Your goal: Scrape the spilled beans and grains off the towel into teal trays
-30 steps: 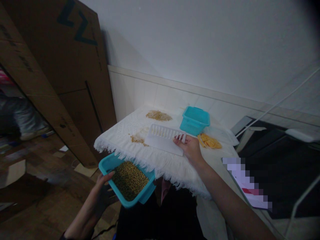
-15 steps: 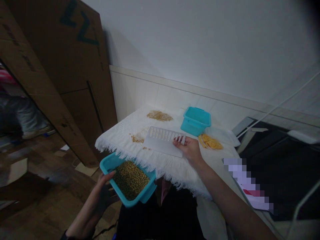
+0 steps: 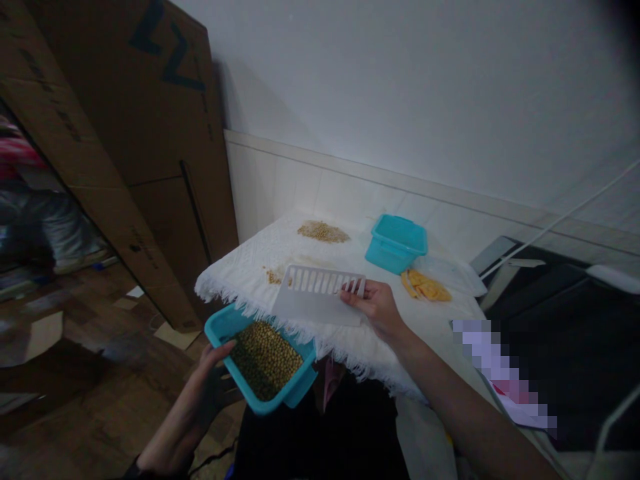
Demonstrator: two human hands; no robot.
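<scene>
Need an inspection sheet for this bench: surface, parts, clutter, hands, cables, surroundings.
Surface: white fringed cloth over the table; rear bean pile and front bean scatter on it.
Job's things: teal tub holding beans, at the cloth's front edge; slotted white board over the cloth.
Clutter: second teal tub; crumpled yellow bundle beside it.
Hands: left hand grips the tub, thumb over the rim; right hand grips the board's right end.
Cables: white cable at right; dark cord at lower left.
Surroundings: large cardboard box left; wall behind; wooden floor.
</scene>
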